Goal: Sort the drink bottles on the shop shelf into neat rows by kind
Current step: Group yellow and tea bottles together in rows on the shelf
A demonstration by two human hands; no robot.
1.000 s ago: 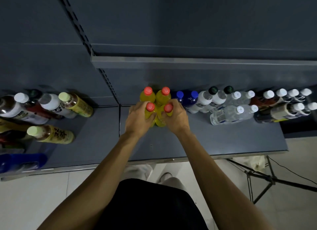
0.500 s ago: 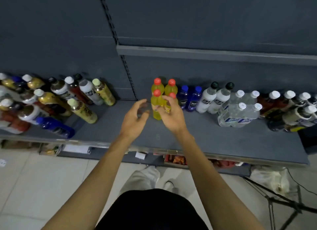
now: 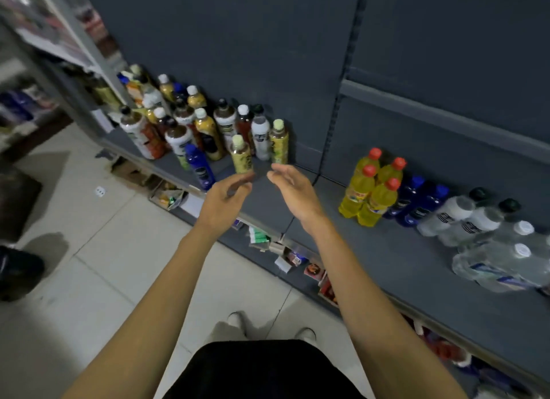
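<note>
Mixed bottles (image 3: 208,124) crowd shelf (image 3: 416,264) left; sorted rows (image 3: 431,208) right; hands (image 3: 262,193) before gap between.

- Shelf (image 3: 372,267): dark slate grey, plain, as is its back panel.
- Four yellow bottles (image 3: 369,190) at 3 o'clock: yellow drink, red caps, yellow labels.
- Two blue bottles (image 3: 416,202) beside them: deep blue with blue caps.
- Two white bottles (image 3: 464,217): white bodies, black lettering, dark caps.
- Clear bottles (image 3: 506,258) at 4 o'clock: transparent, white caps, blue-and-white labels.
- Mixed bottles (image 3: 208,130) at 11 o'clock: brown, amber, red, white and blue, with pale green, white or black caps.
- Floor (image 3: 89,279): pale beige tiles.
</note>
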